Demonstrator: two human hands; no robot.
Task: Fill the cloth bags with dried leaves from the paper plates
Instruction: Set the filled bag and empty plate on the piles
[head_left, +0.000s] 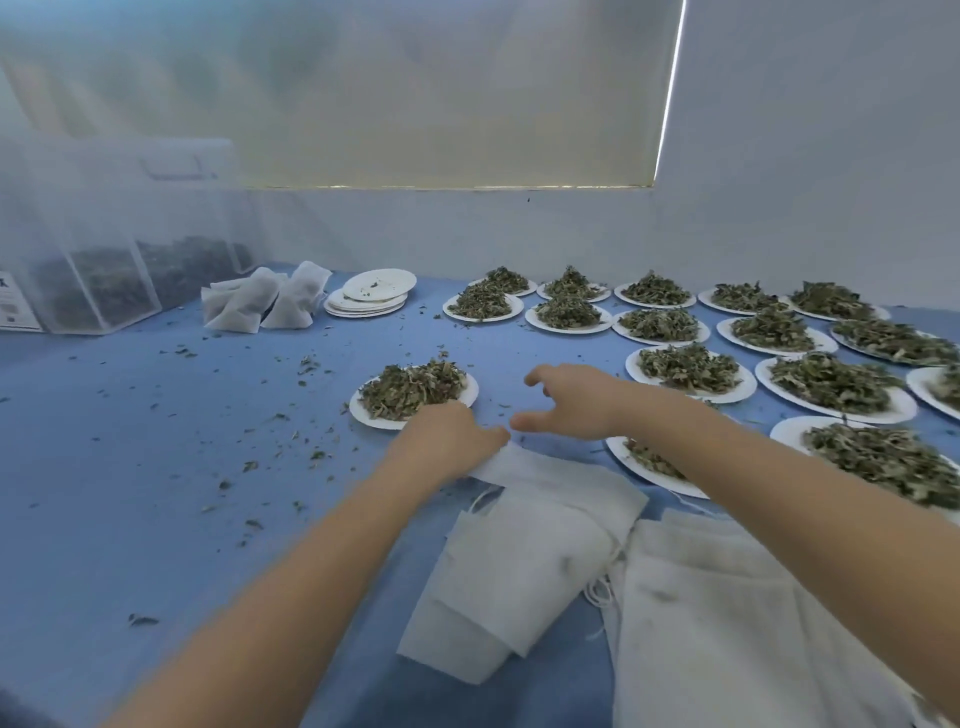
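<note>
My left hand (448, 435) grips the top edge of a white cloth bag (524, 551) that lies flat on the blue table. Just beyond it sits a paper plate (464, 399) heaped with dried leaves (413, 387). My right hand (574, 400) hovers open above the table, fingers spread and loosely curved, a little right of the bag's mouth and holding nothing. Under my right forearm another plate of leaves (644, 467) is partly hidden.
Several more plates of leaves (831, 384) cover the right side. A pile of flat cloth bags (727, 623) lies at the near right. Filled bags (270, 301), a stack of emptied plates (371, 299) and clear bins (104, 249) stand at the back left. Leaf crumbs litter the table (156, 467).
</note>
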